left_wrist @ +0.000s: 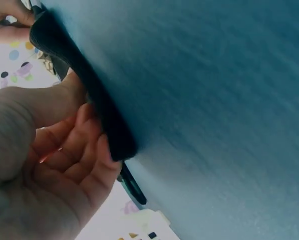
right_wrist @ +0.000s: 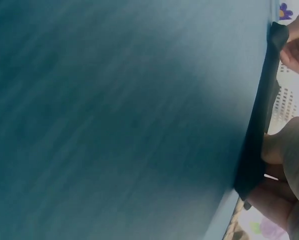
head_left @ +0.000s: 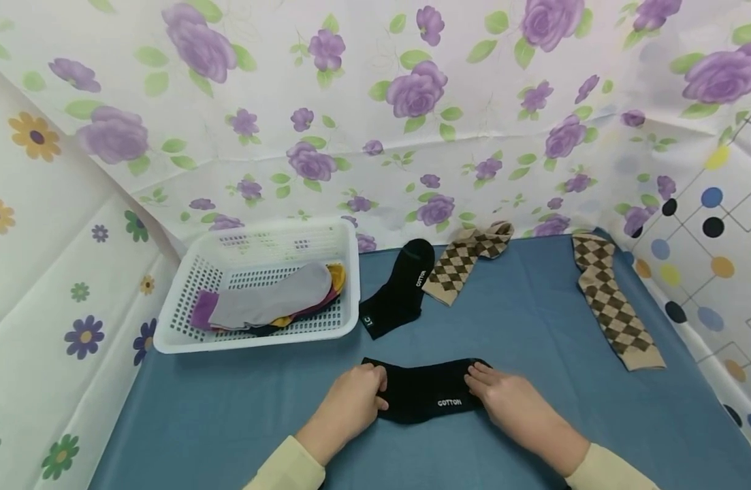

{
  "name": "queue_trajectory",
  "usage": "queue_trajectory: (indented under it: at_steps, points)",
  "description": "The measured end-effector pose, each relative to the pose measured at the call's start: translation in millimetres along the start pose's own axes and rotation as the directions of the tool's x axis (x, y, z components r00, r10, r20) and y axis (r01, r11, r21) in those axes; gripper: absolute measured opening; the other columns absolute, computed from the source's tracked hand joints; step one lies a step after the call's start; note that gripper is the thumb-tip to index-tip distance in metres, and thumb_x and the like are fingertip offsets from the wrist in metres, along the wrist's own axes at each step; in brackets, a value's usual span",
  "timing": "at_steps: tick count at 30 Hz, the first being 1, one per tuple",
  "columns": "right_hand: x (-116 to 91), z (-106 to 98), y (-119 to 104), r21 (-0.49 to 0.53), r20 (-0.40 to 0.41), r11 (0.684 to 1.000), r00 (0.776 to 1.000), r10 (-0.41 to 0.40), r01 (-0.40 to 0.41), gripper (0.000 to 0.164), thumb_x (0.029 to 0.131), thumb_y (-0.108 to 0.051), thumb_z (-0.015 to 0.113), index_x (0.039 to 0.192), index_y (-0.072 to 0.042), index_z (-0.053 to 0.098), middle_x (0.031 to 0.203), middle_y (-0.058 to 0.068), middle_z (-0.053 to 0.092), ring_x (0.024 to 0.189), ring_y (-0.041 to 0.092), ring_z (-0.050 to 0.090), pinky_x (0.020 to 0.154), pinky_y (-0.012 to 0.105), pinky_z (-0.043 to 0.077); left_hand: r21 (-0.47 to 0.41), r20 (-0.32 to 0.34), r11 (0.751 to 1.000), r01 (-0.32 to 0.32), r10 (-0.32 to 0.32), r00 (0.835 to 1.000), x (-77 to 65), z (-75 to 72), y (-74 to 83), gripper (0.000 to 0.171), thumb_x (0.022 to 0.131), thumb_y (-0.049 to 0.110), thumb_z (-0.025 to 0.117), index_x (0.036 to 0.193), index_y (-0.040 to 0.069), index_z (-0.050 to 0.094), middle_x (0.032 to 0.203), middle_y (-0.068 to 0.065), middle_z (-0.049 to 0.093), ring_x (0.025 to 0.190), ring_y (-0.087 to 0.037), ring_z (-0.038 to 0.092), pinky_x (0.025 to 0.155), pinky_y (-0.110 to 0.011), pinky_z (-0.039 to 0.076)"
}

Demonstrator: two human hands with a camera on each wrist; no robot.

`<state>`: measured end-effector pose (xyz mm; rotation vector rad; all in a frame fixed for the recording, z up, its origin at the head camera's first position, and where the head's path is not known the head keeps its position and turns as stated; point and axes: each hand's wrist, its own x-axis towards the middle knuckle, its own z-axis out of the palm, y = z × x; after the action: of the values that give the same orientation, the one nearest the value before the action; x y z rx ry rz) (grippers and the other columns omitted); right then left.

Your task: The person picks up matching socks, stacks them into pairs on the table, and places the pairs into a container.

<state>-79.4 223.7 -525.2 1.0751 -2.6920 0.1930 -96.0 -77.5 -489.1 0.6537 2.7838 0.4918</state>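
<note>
A black sock (head_left: 421, 391) with "COTTON" in white letters lies stretched sideways on the blue cloth near me. My left hand (head_left: 355, 400) pinches its left end; in the left wrist view the thumb and curled fingers (left_wrist: 86, 145) meet along the sock's edge. At the other end, my right hand (head_left: 515, 408) grips the sock, its fingertips over the dark fabric. The right wrist view has the thumb and fingers against the sock (right_wrist: 257, 145) too. Behind it lies a second black sock (head_left: 400, 289), flat beside the basket.
A white plastic basket (head_left: 344, 330) at the left holds grey, purple and yellow socks (head_left: 271, 296). One brown checked sock (head_left: 457, 265) lies crumpled at the back, another checked sock (head_left: 614, 299) at the right. Flowered sheets (head_left: 375, 129) wall in the blue cloth (head_left: 522, 320).
</note>
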Motion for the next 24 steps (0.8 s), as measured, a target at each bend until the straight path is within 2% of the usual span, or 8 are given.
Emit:
queue_trajectory:
  at_steps: [6, 11, 20, 24]
  points:
    - [-10.0, 1.0, 10.7, 0.021, -0.003, 0.999, 0.999, -0.045, 0.045, 0.031, 0.083, -0.013, 0.067, 0.113, -0.009, 0.065, 0.117, 0.008, 0.060, 0.107, 0.020, 0.056, 0.081, 0.031, 0.047, -0.129, 0.075, 0.989, 0.076, -0.067, 0.995, 1.3, -4.3, -1.7, 0.026, 0.077, 0.024, 0.076, 0.082, 0.016, 0.052, 0.072, 0.003, 0.045, 0.063, -0.011, 0.044, 0.056, -0.025, 0.039]
    - [-17.5, 1.9, 15.8, 0.070, 0.002, 0.996, 0.998, -0.062, 0.062, 0.035, 0.084, -0.012, 0.066, 0.118, -0.010, 0.063, 0.124, 0.007, 0.057, 0.112, 0.019, 0.053, 0.083, 0.030, 0.046, -0.193, 0.094, 0.975, 0.109, -0.092, 0.991, 0.8, -3.7, -3.4, 0.026, 0.076, 0.023, 0.076, 0.083, 0.016, 0.052, 0.072, 0.002, 0.045, 0.062, -0.011, 0.044, 0.054, -0.026, 0.040]
    - [-22.0, -1.1, 15.6, 0.150, 0.071, 0.989, 0.997, -0.002, -0.008, 0.045, 0.083, -0.001, 0.061, 0.127, -0.012, 0.057, 0.132, 0.005, 0.050, 0.120, 0.019, 0.046, 0.088, 0.031, 0.042, -0.216, 0.067, 0.973, 0.080, -0.067, 0.995, 1.6, 0.5, -7.2, 0.027, 0.075, 0.023, 0.077, 0.081, 0.016, 0.052, 0.072, 0.002, 0.044, 0.061, -0.011, 0.043, 0.054, -0.026, 0.039]
    - [-18.7, -4.2, 16.8, 0.228, 0.087, 0.972, 0.996, 0.031, -0.051, 0.040, 0.084, -0.003, 0.064, 0.122, -0.014, 0.061, 0.130, 0.003, 0.052, 0.118, 0.017, 0.048, 0.087, 0.031, 0.043, -0.227, 0.081, 0.968, 0.103, -0.087, 0.993, 1.2, 0.3, -7.5, 0.027, 0.075, 0.024, 0.078, 0.082, 0.015, 0.053, 0.071, 0.002, 0.045, 0.061, -0.012, 0.044, 0.053, -0.026, 0.040]
